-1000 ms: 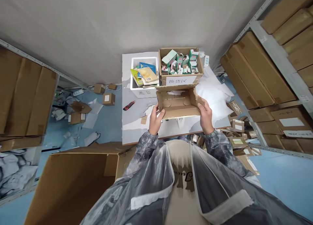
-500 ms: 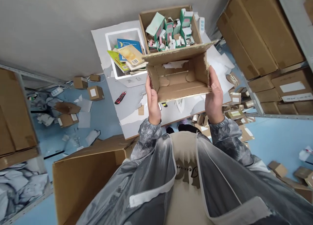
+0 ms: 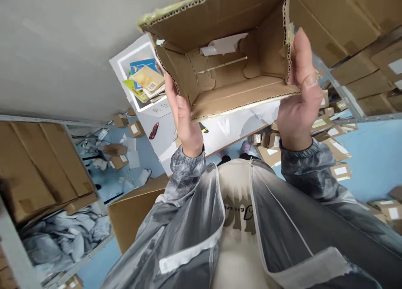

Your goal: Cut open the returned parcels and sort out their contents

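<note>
Between my two hands I hold up an open cardboard box [image 3: 232, 92], its opening facing me. Its edges look torn, and a crumpled white paper [image 3: 224, 45] lies inside near the bottom. My left hand [image 3: 186, 121] grips the left side, thumb on the near rim. At the right side, my right hand [image 3: 300, 92] is closed on the wall, fingers pressed to its outside. Behind the box, the table [image 3: 216, 140] shows in part, with a red utility knife [image 3: 153, 131] on it.
A white foam box [image 3: 121, 65] with booklets [image 3: 146, 78] stands on the table at the left. A large open carton [image 3: 135, 216] is beside me on the left. Shelves carry big cartons [image 3: 44, 167] on the left. Several small boxes [image 3: 341, 170] lie on the floor at right.
Both hands have raised the cardboard box up and closer to my head, so it looks larger. It now covers the carton of green packages at the back of the table.
</note>
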`<action>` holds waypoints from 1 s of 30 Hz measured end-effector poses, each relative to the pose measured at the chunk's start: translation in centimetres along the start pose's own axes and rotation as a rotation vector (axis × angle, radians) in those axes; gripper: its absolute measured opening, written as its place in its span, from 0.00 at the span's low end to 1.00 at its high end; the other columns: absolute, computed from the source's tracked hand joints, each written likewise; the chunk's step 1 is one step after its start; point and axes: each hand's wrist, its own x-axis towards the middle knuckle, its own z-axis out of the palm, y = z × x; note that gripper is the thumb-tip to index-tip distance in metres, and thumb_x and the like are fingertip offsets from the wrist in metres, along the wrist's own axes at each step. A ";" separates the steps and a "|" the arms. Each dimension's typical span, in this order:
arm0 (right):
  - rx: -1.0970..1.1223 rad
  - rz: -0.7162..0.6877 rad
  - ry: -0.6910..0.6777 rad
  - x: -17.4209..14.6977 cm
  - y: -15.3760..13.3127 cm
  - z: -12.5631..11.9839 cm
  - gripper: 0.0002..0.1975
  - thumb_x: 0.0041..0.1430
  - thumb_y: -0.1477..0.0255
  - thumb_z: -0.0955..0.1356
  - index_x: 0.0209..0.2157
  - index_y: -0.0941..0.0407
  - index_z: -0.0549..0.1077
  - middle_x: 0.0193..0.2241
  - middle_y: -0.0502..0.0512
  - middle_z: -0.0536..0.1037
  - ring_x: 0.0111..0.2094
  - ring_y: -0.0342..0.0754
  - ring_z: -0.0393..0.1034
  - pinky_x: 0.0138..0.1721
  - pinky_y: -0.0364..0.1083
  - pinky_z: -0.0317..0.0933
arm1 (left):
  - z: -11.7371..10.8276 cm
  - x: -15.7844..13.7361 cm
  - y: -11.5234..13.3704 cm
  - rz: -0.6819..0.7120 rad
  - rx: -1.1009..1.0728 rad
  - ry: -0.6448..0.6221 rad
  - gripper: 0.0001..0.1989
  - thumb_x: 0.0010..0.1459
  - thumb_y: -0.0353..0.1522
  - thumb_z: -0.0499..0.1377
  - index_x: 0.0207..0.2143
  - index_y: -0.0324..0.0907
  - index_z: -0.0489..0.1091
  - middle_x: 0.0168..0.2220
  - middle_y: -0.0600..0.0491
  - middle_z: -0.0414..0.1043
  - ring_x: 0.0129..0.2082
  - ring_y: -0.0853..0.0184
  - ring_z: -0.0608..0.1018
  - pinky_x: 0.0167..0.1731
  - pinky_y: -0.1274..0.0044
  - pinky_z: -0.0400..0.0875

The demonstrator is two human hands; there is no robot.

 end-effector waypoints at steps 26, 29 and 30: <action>-0.300 0.423 0.414 -11.9 6.8 -30.2 0.28 0.87 0.35 0.63 0.76 0.25 0.78 0.80 0.38 0.78 0.82 0.61 0.74 0.85 0.72 0.72 | 26.5 -6.4 -10.0 -0.435 0.056 -0.726 0.43 0.79 0.72 0.59 0.80 0.57 0.73 0.85 0.44 0.72 0.86 0.43 0.74 0.84 0.51 0.73; -0.171 0.594 0.374 -15.3 10.1 -26.3 0.33 0.85 0.33 0.66 0.70 0.41 0.83 0.74 0.52 0.85 0.77 0.62 0.79 0.82 0.72 0.72 | 22.8 -8.9 -10.3 -0.540 0.107 -0.652 0.38 0.80 0.68 0.62 0.75 0.53 0.79 0.78 0.41 0.80 0.78 0.46 0.83 0.75 0.54 0.82; -0.120 0.661 0.352 -16.6 11.3 -24.9 0.34 0.84 0.33 0.66 0.68 0.42 0.85 0.72 0.54 0.87 0.75 0.61 0.81 0.81 0.70 0.74 | 21.6 -9.9 -10.5 -0.574 0.120 -0.631 0.37 0.80 0.67 0.63 0.73 0.52 0.80 0.76 0.40 0.82 0.76 0.46 0.85 0.72 0.55 0.84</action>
